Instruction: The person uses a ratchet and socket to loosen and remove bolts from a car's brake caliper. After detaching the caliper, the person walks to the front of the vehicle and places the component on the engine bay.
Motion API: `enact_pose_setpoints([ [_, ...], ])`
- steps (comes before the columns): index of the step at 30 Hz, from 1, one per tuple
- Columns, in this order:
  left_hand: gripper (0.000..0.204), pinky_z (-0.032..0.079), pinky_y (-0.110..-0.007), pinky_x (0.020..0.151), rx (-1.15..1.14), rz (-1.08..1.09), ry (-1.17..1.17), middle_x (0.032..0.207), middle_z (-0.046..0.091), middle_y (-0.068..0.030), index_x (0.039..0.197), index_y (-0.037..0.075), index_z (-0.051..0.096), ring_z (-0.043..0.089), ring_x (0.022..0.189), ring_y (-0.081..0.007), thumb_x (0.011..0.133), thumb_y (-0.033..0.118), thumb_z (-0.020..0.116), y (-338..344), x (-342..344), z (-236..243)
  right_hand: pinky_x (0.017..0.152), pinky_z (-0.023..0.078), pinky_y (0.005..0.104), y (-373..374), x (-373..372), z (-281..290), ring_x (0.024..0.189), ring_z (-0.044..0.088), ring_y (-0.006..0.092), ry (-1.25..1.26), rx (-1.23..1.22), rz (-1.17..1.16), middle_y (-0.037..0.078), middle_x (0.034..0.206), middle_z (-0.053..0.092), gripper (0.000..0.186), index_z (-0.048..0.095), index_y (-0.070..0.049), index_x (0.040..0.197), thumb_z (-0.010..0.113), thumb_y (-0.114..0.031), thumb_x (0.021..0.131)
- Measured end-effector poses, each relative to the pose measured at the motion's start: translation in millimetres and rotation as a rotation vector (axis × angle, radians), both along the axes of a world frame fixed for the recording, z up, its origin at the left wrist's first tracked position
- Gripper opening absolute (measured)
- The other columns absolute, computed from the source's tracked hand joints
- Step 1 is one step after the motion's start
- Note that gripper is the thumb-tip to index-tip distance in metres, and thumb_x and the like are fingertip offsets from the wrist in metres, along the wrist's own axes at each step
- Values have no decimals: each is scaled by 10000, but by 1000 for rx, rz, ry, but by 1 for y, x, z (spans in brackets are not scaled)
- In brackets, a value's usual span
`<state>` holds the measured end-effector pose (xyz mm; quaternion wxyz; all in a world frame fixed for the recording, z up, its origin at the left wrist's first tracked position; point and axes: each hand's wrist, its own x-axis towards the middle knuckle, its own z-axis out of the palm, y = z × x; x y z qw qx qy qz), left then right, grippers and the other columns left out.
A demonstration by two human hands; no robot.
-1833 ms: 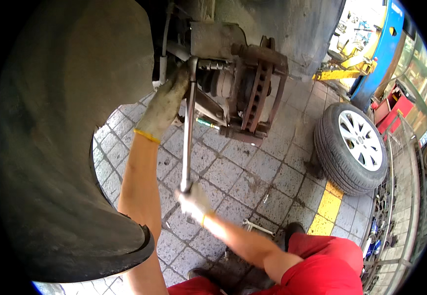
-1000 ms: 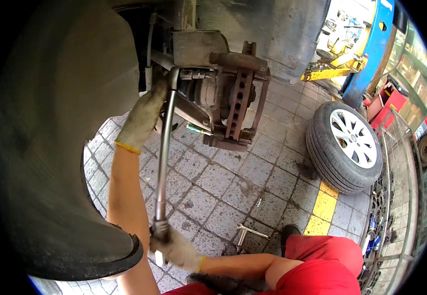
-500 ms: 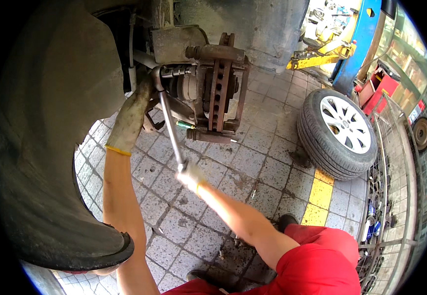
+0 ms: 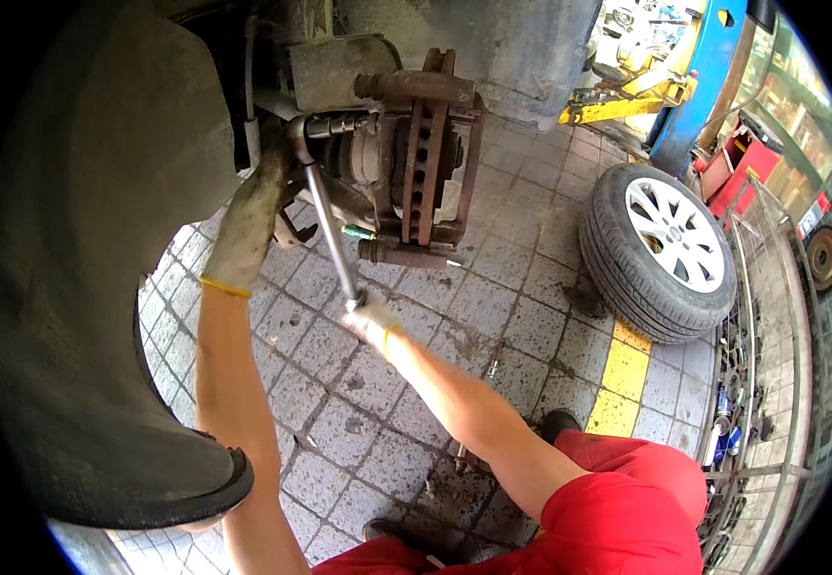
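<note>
A long chrome ratchet wrench (image 4: pixel 328 216) with a socket extension (image 4: pixel 335 125) reaches to the back of a rusty brake caliper (image 4: pixel 426 88) around a vented brake disc (image 4: pixel 424 172). My right hand (image 4: pixel 370 319), in a pale work glove with a yellow cuff, is closed around the wrench's lower handle end. Up beside the ratchet head is my left hand (image 4: pixel 248 220), in a soiled glove; its fingers are in shadow and mostly hidden, so their grip cannot be made out. A green-handled tool (image 4: pixel 358 232) shows behind the disc's lower part.
The dark fender with its wheel-arch liner (image 4: pixel 100 287) curves close along my left arm. A removed wheel (image 4: pixel 660 251) leans on the tiled floor to the right. Beyond it stand a blue lift post (image 4: pixel 699 91) with a yellow arm (image 4: pixel 617 110) and a metal rack (image 4: pixel 761 374).
The whole view has shifted slightly. My right hand has moved the wrench handle's end a little upward; my left hand stays by the ratchet head.
</note>
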<state>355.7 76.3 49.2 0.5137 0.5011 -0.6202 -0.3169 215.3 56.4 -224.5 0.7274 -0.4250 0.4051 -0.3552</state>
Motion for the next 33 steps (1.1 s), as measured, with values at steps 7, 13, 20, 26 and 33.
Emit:
enact_pose_setpoints([
  [7, 877, 389, -360, 1163, 103, 37, 63, 1411, 592, -162, 1492, -52, 514, 561, 1255, -228, 1042, 698, 459, 2, -9, 4, 545, 541, 261, 150, -13, 79, 636, 602, 117, 271, 15, 318, 37, 843, 654, 334, 584, -53, 1231, 687, -259, 989],
  [13, 806, 408, -339, 1122, 144, 0, -8, 1345, 611, -108, 1413, -17, 592, 540, 1250, -191, 1050, 689, 452, 6, 13, 8, 781, 553, 362, 240, -4, 133, 844, 654, 178, 117, -152, 456, 74, 917, 702, 320, 553, -78, 1167, 712, -281, 977],
  [20, 827, 434, -385, 1148, -2, 3, 55, 1480, 565, -181, 1496, -22, 517, 558, 1331, -264, 1055, 674, 446, -8, 5, -4, 510, 491, 258, 14, -3, 4, 634, 531, 95, 76, 34, 189, 27, 819, 602, 261, 571, -73, 1061, 764, -41, 888],
  [26, 917, 417, -415, 1178, -41, -3, -105, 1549, 498, -204, 1591, -9, 389, 538, 1369, -281, 1032, 716, 442, 0, 6, -5, 451, 460, 242, 91, -8, 26, 568, 542, 100, 204, -61, 267, 12, 736, 589, 242, 622, -29, 1096, 735, -138, 913],
  [33, 909, 417, -413, 1177, -3, -7, -18, 1542, 503, -198, 1590, -5, 392, 539, 1367, -278, 1033, 712, 445, 2, 13, -2, 903, 557, 390, 219, -13, 132, 927, 704, 240, 256, -201, 505, 86, 946, 754, 391, 681, -76, 1080, 735, -434, 934],
])
